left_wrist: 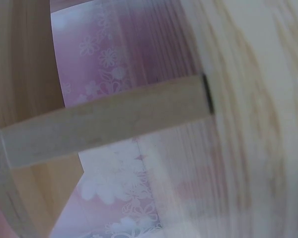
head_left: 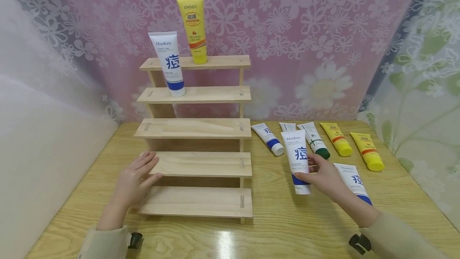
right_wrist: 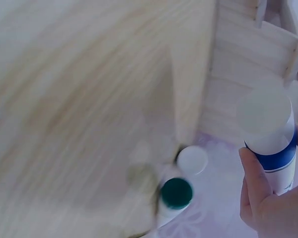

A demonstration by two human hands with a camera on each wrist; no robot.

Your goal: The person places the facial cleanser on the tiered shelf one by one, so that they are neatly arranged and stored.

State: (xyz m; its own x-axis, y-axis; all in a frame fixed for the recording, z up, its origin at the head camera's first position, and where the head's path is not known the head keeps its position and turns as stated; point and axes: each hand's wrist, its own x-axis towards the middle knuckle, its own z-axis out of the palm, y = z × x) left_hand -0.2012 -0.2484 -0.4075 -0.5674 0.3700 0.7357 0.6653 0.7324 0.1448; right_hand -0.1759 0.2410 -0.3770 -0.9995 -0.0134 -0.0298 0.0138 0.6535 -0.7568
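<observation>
My right hand [head_left: 325, 175] grips a white squeeze tube with a blue band [head_left: 295, 153], held upright with its cap down. In the right wrist view the thumb and fingers close around that tube [right_wrist: 270, 148] near its white cap. My left hand [head_left: 133, 179] rests on the left end of a wooden tiered rack [head_left: 201, 163], its fingers lying on the second step from the bottom. On the rack's top step stands a yellow tube [head_left: 194, 29]. One step lower, another white and blue tube [head_left: 168, 65] stands at the left.
Right of the rack lie a white and blue tube [head_left: 268, 139], a green-capped tube [head_left: 314, 139], a partly hidden white tube [head_left: 287, 126] and two yellow tubes [head_left: 336, 139]. One more white tube [head_left: 350, 179] lies beside my right forearm. A flowered curtain [head_left: 305, 51] hangs behind.
</observation>
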